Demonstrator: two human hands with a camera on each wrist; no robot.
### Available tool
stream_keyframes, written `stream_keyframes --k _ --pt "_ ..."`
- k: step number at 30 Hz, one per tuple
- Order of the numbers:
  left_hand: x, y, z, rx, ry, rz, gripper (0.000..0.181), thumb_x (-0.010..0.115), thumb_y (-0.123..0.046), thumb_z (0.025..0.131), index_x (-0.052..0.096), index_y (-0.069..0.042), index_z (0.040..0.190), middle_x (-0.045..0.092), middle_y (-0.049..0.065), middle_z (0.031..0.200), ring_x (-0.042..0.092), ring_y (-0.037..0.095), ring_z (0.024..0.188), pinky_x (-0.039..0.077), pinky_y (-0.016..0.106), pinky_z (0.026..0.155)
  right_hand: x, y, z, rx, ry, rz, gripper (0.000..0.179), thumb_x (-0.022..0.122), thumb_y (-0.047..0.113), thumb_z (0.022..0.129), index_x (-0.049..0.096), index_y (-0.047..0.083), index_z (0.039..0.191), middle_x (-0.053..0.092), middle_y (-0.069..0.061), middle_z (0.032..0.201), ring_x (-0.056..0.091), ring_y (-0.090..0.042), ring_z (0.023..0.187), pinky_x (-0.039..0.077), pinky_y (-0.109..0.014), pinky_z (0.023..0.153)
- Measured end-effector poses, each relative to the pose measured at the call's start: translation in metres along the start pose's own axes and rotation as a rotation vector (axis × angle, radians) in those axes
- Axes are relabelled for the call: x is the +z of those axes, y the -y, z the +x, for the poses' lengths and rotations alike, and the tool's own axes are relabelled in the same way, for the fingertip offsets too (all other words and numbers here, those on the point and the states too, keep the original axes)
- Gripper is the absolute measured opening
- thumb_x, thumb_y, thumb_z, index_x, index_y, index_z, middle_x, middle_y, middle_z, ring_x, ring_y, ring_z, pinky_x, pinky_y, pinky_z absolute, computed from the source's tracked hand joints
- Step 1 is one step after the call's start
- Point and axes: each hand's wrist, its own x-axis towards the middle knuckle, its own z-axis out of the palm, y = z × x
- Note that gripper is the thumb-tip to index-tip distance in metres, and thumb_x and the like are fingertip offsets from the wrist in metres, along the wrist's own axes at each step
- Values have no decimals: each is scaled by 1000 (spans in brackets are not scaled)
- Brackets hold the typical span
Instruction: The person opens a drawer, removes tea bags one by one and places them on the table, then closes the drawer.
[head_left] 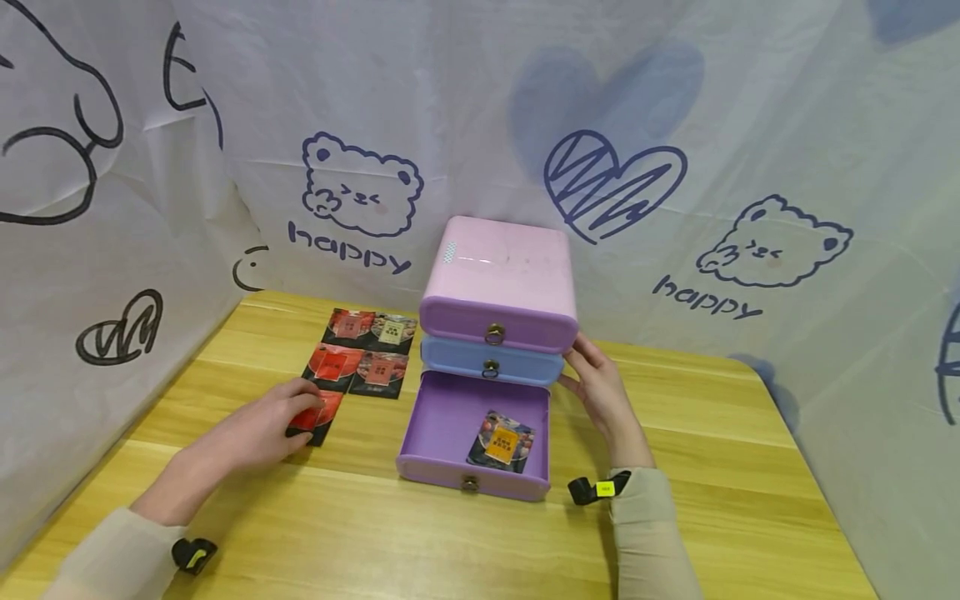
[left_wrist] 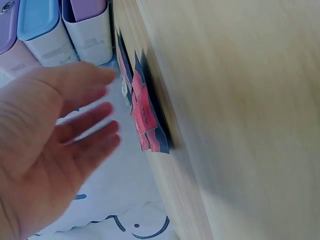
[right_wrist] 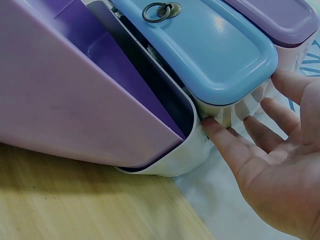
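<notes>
My left hand (head_left: 258,427) hovers over the nearest red-and-black packet (head_left: 327,410) on the table. In the left wrist view its fingers are loosely bent, with a gap between them and the packets (left_wrist: 143,107). My right hand (head_left: 603,404) rests against the right side of a small three-tier drawer cabinet (head_left: 502,258). The right wrist view shows the fingertips (right_wrist: 212,125) touching the casing beside the blue drawer (right_wrist: 210,50). The purple bottom drawer (head_left: 435,425) is pulled out, and a packet with an orange label (head_left: 501,443) lies inside it.
Several more packets (head_left: 378,372) lie in two columns left of the cabinet. The purple top drawer (head_left: 457,321) and blue middle drawer (head_left: 450,354) are closed. Printed white cloth (head_left: 480,108) hangs behind the wooden table (head_left: 712,467).
</notes>
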Motion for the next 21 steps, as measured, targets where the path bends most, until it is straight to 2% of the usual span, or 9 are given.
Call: stream_keyframes --k 7,11,15,21 --pt "0 -11 8 94 -230 44 40 80 -4 86 69 -5 125 65 11 123 66 33 112 59 52 90 0 0 0 2 -2 5 57 54 23 109 37 8 161 36 -11 166 38 -28 150 55 -32 102" --pt "-1 -21 14 163 -321 56 43 79 -3 85 68 -7 126 66 8 121 67 31 110 60 51 88 0 1 0 5 1 -12 56 54 23 109 38 10 161 37 -10 165 40 -27 149 55 -33 102" --pt "-3 -34 23 224 -372 42 45 78 -2 85 67 -8 128 67 7 120 68 28 108 60 48 88 0 1 -1 10 8 -27 57 53 25 110 36 11 162 36 -9 166 40 -26 149 55 -34 103" --pt "-4 -56 38 294 -382 22 45 77 -4 86 67 -9 129 67 6 124 67 27 109 60 47 88 0 1 -1 9 9 -21 57 53 25 110 36 10 162 35 -10 166 39 -27 149 54 -35 105"
